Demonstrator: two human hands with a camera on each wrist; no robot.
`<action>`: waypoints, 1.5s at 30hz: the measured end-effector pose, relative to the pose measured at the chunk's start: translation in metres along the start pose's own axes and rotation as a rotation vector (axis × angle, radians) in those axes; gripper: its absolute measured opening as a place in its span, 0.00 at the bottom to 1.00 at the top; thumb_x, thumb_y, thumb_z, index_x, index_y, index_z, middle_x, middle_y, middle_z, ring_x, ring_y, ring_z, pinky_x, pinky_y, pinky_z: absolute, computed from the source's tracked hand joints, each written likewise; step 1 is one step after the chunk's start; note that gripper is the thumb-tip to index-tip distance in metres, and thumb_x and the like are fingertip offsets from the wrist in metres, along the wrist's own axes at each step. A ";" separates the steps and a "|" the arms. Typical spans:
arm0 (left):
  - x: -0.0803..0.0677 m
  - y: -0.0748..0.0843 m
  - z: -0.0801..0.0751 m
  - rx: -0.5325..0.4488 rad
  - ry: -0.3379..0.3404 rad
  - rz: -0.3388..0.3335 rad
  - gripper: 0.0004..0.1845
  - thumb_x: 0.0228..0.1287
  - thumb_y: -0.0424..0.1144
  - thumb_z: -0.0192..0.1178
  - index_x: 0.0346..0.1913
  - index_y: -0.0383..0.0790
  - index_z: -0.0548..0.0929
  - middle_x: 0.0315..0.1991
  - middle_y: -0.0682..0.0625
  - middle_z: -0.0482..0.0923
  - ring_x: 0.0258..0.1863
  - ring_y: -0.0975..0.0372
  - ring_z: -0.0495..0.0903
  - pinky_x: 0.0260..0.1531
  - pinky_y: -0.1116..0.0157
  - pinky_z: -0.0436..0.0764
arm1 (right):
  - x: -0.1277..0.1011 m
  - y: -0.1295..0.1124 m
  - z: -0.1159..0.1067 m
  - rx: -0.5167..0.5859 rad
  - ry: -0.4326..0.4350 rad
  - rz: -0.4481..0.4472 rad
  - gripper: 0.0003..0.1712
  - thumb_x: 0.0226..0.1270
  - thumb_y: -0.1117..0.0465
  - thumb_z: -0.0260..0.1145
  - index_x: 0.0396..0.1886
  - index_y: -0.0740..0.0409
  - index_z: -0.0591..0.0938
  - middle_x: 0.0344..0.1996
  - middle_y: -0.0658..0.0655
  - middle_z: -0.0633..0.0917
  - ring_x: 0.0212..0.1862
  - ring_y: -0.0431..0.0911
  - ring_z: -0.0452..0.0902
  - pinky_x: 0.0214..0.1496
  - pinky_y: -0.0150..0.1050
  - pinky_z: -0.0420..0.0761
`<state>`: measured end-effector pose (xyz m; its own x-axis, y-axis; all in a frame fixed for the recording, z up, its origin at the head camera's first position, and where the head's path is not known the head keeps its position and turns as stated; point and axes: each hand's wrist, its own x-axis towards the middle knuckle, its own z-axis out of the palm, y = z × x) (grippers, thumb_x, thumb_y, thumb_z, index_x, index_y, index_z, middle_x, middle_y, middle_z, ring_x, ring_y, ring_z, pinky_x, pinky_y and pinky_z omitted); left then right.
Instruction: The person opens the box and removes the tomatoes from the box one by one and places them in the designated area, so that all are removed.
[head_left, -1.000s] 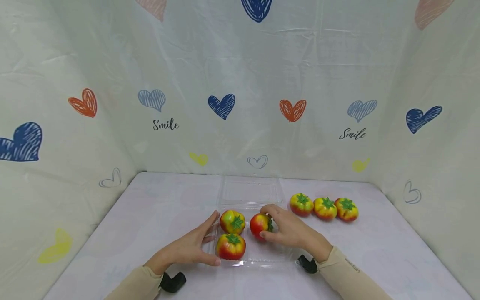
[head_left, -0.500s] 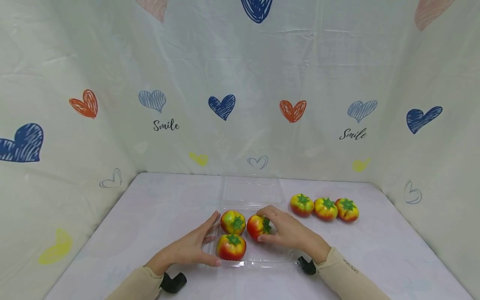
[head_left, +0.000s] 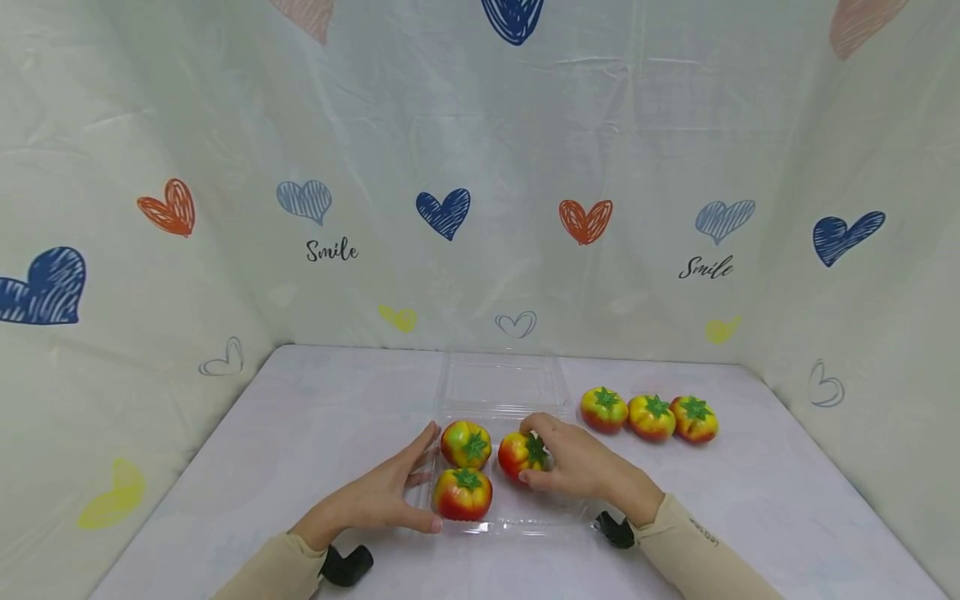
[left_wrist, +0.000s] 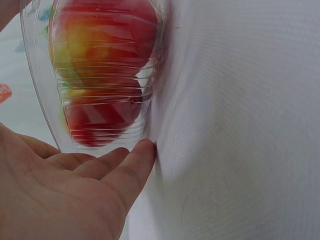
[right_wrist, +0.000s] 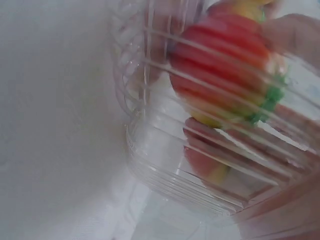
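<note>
Fruit (head_left: 514, 457) tilted inside the clear box (head_left: 528, 506) seems gripped by the right hand (head_left: 583, 461).

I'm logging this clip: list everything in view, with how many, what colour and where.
Backdrop: 1, whitish, at the back and sides
Hearts: over a dozen, blue, orange-red, pink, yellow or outlined, across the backdrop
"Smile" lettering: 2, black, on the backdrop
Table: 1, white, before the backdrop
Box: 1, clear, mid-table
Lid: 1, clear, open behind the box
Loose fruits: 3, yellow-red, green tops, on the table's right
Boxed fruits: 2, yellow-red, green tops, box's left half
Gripped fruit: 1, yellow-red, green top, box's right half
Black pieces: 2, black, one by each wrist
Sleeves: 2, beige, near edge
Left hand: 1, bare, at the box's left side
Right hand: 1, bare, holding the gripped fruit
</note>
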<state>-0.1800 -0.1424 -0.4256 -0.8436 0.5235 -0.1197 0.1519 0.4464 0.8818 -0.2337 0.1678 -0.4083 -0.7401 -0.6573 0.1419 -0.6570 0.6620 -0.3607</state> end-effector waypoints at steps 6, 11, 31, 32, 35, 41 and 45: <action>0.000 0.000 0.000 -0.013 -0.005 -0.002 0.64 0.48 0.48 0.74 0.76 0.44 0.35 0.77 0.42 0.37 0.69 0.46 0.60 0.62 0.53 0.69 | 0.001 0.001 0.003 -0.020 0.013 -0.067 0.27 0.61 0.43 0.66 0.57 0.47 0.73 0.52 0.45 0.76 0.49 0.40 0.75 0.55 0.42 0.78; -0.001 -0.001 0.000 -0.011 -0.010 0.004 0.64 0.49 0.49 0.73 0.76 0.43 0.34 0.77 0.42 0.37 0.69 0.46 0.60 0.62 0.53 0.68 | 0.001 0.001 0.005 0.000 0.012 -0.085 0.29 0.60 0.42 0.67 0.57 0.46 0.73 0.52 0.45 0.75 0.49 0.40 0.74 0.56 0.42 0.78; -0.001 0.000 -0.001 -0.003 -0.009 0.008 0.64 0.49 0.48 0.73 0.76 0.43 0.34 0.77 0.42 0.37 0.68 0.45 0.61 0.62 0.52 0.69 | 0.001 0.000 0.004 -0.001 0.026 -0.094 0.29 0.59 0.45 0.68 0.59 0.45 0.73 0.55 0.45 0.73 0.51 0.39 0.73 0.57 0.40 0.77; -0.001 0.000 0.000 -0.002 -0.009 0.007 0.64 0.49 0.48 0.73 0.76 0.43 0.34 0.77 0.41 0.37 0.68 0.45 0.61 0.62 0.52 0.69 | 0.001 -0.001 0.003 0.000 0.031 -0.092 0.29 0.59 0.45 0.68 0.59 0.45 0.73 0.55 0.45 0.73 0.52 0.39 0.73 0.57 0.40 0.77; -0.001 0.000 0.000 -0.005 -0.009 0.008 0.64 0.49 0.48 0.73 0.76 0.43 0.34 0.77 0.41 0.37 0.69 0.45 0.60 0.62 0.52 0.69 | 0.000 -0.001 0.001 0.005 0.049 -0.096 0.30 0.59 0.46 0.68 0.60 0.46 0.73 0.56 0.45 0.73 0.53 0.40 0.73 0.58 0.41 0.77; 0.000 0.000 0.000 -0.008 -0.007 0.013 0.64 0.49 0.47 0.74 0.76 0.42 0.35 0.77 0.42 0.37 0.69 0.45 0.59 0.62 0.52 0.69 | -0.002 -0.001 -0.004 0.007 0.077 -0.096 0.30 0.59 0.45 0.68 0.60 0.45 0.73 0.57 0.45 0.73 0.54 0.40 0.72 0.59 0.43 0.77; 0.000 0.000 0.000 0.001 -0.005 0.016 0.64 0.49 0.47 0.74 0.76 0.41 0.35 0.76 0.41 0.37 0.69 0.44 0.60 0.61 0.52 0.69 | -0.003 0.000 -0.006 0.002 0.085 -0.087 0.30 0.59 0.45 0.68 0.60 0.43 0.73 0.57 0.43 0.72 0.55 0.38 0.72 0.59 0.42 0.76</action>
<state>-0.1797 -0.1425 -0.4252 -0.8387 0.5338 -0.1078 0.1656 0.4387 0.8833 -0.2327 0.1719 -0.4030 -0.6895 -0.6797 0.2503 -0.7195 0.6027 -0.3451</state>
